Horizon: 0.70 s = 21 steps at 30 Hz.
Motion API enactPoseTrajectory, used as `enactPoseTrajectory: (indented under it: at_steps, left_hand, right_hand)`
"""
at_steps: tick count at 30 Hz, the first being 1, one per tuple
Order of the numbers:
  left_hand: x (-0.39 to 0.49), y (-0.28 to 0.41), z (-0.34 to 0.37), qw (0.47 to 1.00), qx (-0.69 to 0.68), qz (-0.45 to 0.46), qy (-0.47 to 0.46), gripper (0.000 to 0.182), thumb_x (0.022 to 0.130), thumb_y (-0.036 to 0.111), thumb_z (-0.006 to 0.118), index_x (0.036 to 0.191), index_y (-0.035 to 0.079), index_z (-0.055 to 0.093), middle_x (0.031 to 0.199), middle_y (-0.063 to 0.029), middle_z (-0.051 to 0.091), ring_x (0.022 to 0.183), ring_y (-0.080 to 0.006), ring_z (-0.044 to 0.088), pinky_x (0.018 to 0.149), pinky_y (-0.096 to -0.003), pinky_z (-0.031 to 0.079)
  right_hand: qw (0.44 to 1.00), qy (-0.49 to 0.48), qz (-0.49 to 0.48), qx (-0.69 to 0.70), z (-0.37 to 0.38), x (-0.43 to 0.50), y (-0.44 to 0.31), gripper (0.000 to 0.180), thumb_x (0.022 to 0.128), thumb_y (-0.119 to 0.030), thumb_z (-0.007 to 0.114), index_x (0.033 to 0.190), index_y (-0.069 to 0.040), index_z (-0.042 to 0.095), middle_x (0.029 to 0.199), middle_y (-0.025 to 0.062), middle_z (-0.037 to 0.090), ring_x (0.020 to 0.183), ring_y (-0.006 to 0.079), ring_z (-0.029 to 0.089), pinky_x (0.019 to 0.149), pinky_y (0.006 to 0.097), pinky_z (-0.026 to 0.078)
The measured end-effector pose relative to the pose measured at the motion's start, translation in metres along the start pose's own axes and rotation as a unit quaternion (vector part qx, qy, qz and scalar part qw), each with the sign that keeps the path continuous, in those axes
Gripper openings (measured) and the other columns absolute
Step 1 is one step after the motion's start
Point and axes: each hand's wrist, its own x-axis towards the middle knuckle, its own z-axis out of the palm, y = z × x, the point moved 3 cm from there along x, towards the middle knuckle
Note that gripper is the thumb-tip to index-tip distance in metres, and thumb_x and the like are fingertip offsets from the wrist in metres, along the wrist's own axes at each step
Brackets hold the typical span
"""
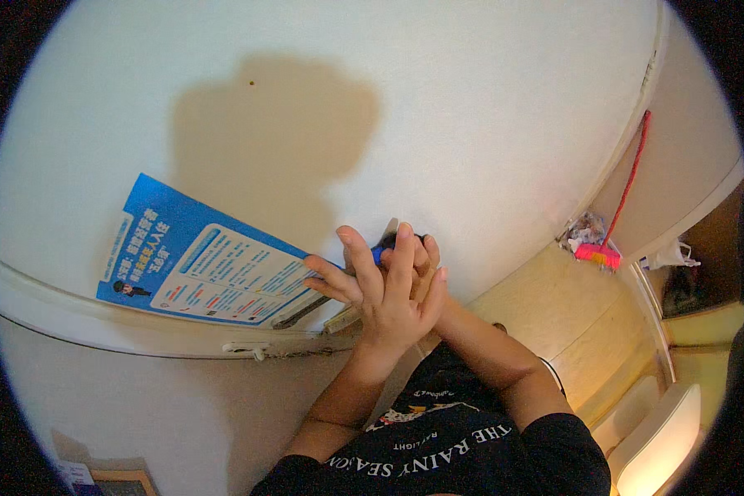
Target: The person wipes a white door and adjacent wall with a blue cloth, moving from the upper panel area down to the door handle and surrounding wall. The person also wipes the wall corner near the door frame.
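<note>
My left hand (390, 304) is raised in front of a white door with its fingers spread wide. Nothing shows in its grasp. Behind it, my right hand (426, 273) is mostly covered, with its fingers partly bent. A small black and blue object (378, 255) with a grey pointed part shows between the hands; its kind and what supports it are unclear. To the left of my left hand's fingertips, a blue and white printed poster (204, 260) hangs on the door (471, 124). Just below the poster is a dark door handle (301, 312), partly hidden by my left hand.
A door bolt (248, 349) sits on the door's edge. At right, a broom with a red handle (631, 173) and pink head leans by a plastic bag (586, 229) on the wooden floor (552, 297). A white chair (657, 440) stands at lower right.
</note>
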Motion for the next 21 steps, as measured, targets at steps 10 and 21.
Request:
enactPoseTrajectory:
  at_steps: [10,21]
  left_hand:
    - [0.005,0.003,0.001,0.999,0.042,0.013,-0.006,0.061,0.088,0.044,0.064,0.142,0.016,0.055,0.162,-0.0293,-0.004,0.139,-0.0572,-0.028,0.097,-0.0777,-0.019]
    - [0.006,0.003,0.006,0.997,0.077,0.014,0.028,0.065,0.081,0.043,0.069,0.139,0.018,0.057,0.162,-0.0294,0.000,0.141,-0.0603,-0.020,0.098,-0.0817,-0.007]
  right_hand:
    - [0.991,0.071,0.097,0.055,-0.025,0.027,0.098,0.055,0.090,-0.015,0.059,0.142,-0.005,0.046,0.153,0.0276,0.032,0.142,0.0514,0.024,0.113,0.0626,0.019]
    - [0.950,-0.186,0.111,0.223,0.020,-0.076,0.014,0.050,0.090,-0.036,0.059,0.139,-0.028,0.050,0.155,-0.0031,0.034,0.133,0.0347,0.038,0.105,0.0599,0.026]
